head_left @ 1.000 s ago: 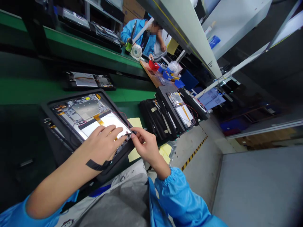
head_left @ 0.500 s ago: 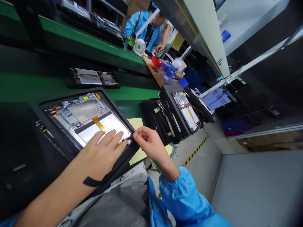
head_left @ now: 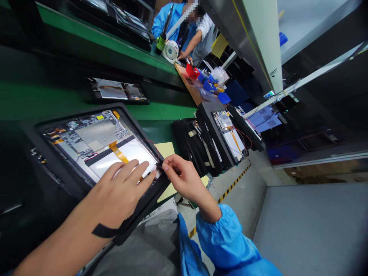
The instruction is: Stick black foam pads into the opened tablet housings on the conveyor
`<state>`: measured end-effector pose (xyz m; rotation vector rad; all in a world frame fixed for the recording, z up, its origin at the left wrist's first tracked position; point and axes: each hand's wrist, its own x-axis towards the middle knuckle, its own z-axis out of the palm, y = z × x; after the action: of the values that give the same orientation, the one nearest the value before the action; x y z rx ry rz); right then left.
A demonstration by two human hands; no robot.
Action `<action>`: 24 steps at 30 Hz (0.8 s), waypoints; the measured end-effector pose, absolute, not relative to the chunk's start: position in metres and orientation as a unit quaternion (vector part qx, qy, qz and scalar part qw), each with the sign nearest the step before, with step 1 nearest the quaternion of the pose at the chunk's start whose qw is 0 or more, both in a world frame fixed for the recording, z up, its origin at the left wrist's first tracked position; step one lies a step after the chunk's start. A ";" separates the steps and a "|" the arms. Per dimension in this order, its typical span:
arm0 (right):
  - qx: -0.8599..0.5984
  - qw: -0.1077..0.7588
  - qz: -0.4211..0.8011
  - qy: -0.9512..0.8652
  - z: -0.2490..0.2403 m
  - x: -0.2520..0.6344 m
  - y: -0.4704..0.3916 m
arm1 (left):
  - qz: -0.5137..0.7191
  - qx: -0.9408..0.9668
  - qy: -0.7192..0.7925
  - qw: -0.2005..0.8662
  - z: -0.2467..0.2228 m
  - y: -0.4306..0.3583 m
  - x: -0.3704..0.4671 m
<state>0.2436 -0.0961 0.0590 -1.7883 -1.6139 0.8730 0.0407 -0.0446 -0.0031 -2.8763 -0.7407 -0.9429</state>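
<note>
An opened tablet (head_left: 94, 134) lies tilted before me in a black foam tray (head_left: 133, 119), its circuit board, orange ribbon cable (head_left: 118, 152) and silvery-white battery (head_left: 138, 151) exposed. My left hand (head_left: 122, 193) lies over the battery's near edge, fingers stretched out and somewhat spread. A strip of black tape (head_left: 105, 231) is on that wrist. At the tablet's right corner, my right hand (head_left: 182, 174) pinches thumb and forefinger together beside a small dark part (head_left: 159, 165). A thin red wire runs to this spot. What the pinch holds is too small to make out.
Stacked black trays (head_left: 191, 147) stand to the right, with another open tablet (head_left: 230, 134) on top. One more opened tablet (head_left: 117, 90) lies on the green bench behind. Farther back are a small white fan (head_left: 170, 51), coloured bins (head_left: 208, 85) and a co-worker in blue.
The view has shifted slightly, and the tablet appears a little farther left. My right fingertips remain pinched at the corner, where the small dark part now shows more. My left hand stays flat.
</note>
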 end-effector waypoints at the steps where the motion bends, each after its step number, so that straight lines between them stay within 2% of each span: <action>1: -0.660 0.283 0.335 -0.610 0.061 0.244 -0.097 | -0.293 -0.926 -0.239 0.008 -0.002 -0.044 0.040; 6: -0.618 0.272 0.389 -0.627 0.069 0.249 -0.096 | -0.280 -0.934 -0.223 -0.002 -0.001 -0.042 0.036; 13: -0.646 0.213 0.365 -0.636 0.067 0.250 -0.084 | -0.302 -0.929 -0.214 -0.019 -0.006 -0.046 0.038; 24: -0.693 0.218 0.301 -0.618 0.061 0.239 -0.082 | -0.316 -0.930 -0.188 -0.018 -0.006 -0.044 0.040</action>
<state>0.2394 -0.0823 0.0610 -1.9175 -1.7106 0.8331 0.0403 -0.0438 -0.0064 -2.9553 -0.5975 -1.0056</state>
